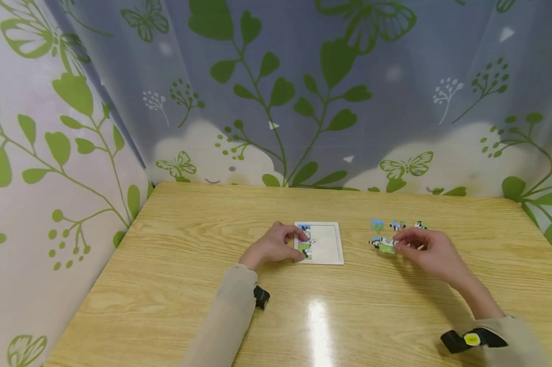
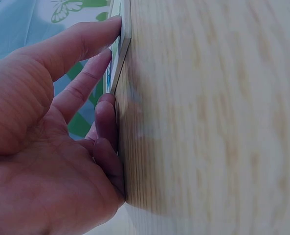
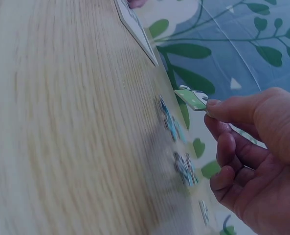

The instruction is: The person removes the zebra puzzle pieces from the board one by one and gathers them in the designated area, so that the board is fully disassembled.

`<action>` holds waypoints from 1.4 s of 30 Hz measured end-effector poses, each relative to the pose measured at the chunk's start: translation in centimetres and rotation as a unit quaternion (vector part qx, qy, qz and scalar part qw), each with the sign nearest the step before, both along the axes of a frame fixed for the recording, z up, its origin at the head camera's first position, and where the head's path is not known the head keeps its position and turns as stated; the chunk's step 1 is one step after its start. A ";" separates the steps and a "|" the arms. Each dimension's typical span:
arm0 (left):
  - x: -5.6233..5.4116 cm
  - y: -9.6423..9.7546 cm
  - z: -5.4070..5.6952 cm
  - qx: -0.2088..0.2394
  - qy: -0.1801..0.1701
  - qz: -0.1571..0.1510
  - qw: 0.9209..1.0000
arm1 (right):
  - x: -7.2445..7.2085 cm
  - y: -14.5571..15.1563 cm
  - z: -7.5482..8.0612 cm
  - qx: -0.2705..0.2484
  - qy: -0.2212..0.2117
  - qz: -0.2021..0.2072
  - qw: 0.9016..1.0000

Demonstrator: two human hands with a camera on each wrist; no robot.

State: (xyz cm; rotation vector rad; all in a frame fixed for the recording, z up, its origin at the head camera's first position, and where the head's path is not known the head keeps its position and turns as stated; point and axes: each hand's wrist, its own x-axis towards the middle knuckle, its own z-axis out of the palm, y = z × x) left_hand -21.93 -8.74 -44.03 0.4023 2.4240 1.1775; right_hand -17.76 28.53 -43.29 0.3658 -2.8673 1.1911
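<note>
A square white puzzle board with a thin raised frame lies on the table. Joined pieces with a black-and-white animal picture fill its left side. My left hand rests at the board's left edge, thumb and fingers spread apart and touching it; in the left wrist view the thumb lies on the board. My right hand pinches a puzzle piece, green with black and white, between thumb and fingertips. In the right wrist view it is above the tabletop.
Loose puzzle pieces lie right of the board: a blue-green piece, a mixed-colour piece and a black-and-white piece partly near my hand. The wooden table ends at a leaf-printed curtain behind.
</note>
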 end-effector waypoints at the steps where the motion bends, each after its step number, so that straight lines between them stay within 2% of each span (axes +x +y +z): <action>1: 0.0 0.0 0.0 -0.001 0.001 -0.001 1.000 | 0.1 0.4 -0.1 0.001 0.004 -0.004 1.000; 14: 0.0 -0.1 0.1 -0.004 0.005 -0.008 1.000 | 0.6 4.9 -0.5 0.024 -0.005 -0.056 0.998; 23: 0.0 -0.1 0.0 -0.004 0.007 -0.011 1.000 | 0.2 7.7 -0.8 0.039 -0.014 -0.066 0.997; 28: -0.1 -0.1 0.0 -0.008 0.011 -0.014 1.000 | -0.2 8.2 -1.3 0.059 -0.015 -0.073 0.995; 35: -0.1 -0.1 -0.1 -0.011 0.014 -0.021 1.000 | -0.8 8.2 -1.9 0.092 0.005 -0.069 0.993; 42: 0.0 -0.4 0.1 -0.010 0.015 -0.026 1.000 | -0.8 7.4 -1.8 0.090 0.023 -0.085 0.992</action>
